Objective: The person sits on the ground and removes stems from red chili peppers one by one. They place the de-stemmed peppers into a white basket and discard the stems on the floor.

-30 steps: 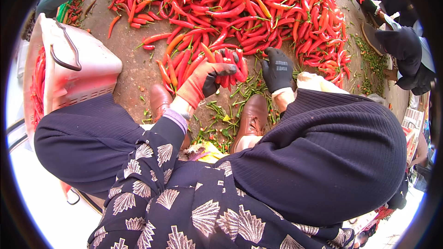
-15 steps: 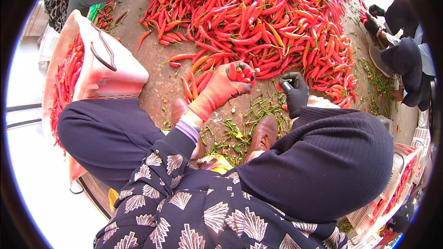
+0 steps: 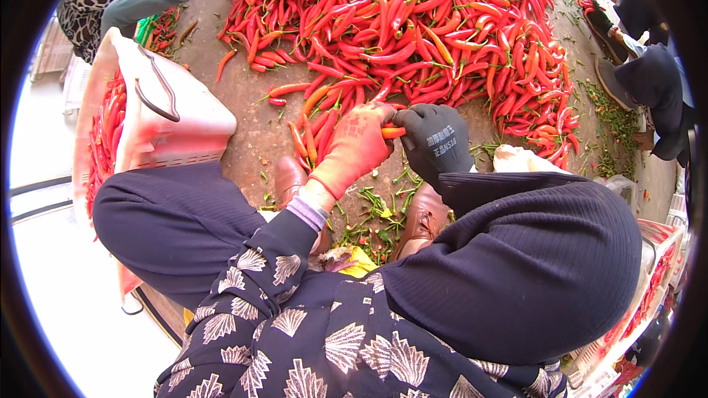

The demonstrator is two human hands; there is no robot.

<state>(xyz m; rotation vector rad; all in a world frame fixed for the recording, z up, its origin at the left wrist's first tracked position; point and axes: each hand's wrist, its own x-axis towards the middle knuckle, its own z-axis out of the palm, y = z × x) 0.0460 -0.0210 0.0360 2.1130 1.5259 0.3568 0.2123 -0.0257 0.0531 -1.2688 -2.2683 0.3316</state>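
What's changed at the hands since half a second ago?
The right hand, in a black glove, has moved left to meet the orange-gloved left hand; earlier they were apart. An orange-red pepper now juts from the left grip; whether the right grips it is unclear. The pepper pile and white crate look unchanged.

Left hand (image 3: 360,134) at 12 o'clock: orange-red glove (image 3: 341,161) with faint red print on the back, lilac cuff (image 3: 308,211) below it; right hand (image 3: 438,141) toward 2: black glove (image 3: 446,158) with pale printed marking. Dark top (image 3: 346,387) at 6 o'clock, long left sleeve (image 3: 271,254), outlined cream fan motifs all over. Dark navy bottoms (image 3: 549,273), fine ribbing, from 8 to 4; brown shoes at 9 (image 3: 289,175) and 4, the latter laced.
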